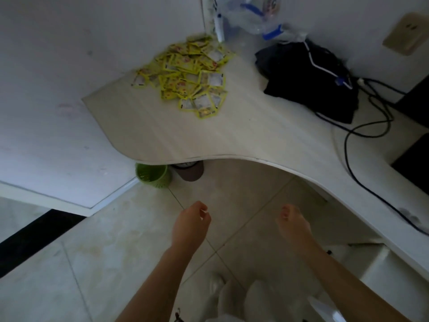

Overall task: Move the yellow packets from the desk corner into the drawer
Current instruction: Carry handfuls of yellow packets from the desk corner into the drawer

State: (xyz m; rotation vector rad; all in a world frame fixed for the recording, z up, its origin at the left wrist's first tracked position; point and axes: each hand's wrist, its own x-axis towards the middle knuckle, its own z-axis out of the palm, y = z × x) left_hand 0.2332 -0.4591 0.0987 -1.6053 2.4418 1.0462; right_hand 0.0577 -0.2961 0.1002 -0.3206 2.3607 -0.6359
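Dim corner desk [232,135] holds the yellow packets [188,73], untouched; my left hand [190,225] and right hand [293,225] hang loosely curled, empty. I judge reaching forward comes next.

Both forearms bare, reaching forward and low, roughly parallel. Left hand [191,225]: fingers loosely curled, knuckles up, holding nothing. Right hand [293,225]: fingers loosely curled too, tips bunched at the far end, nothing held. Hands apart, at about the same reach. Image blurred; finer finger detail unclear.
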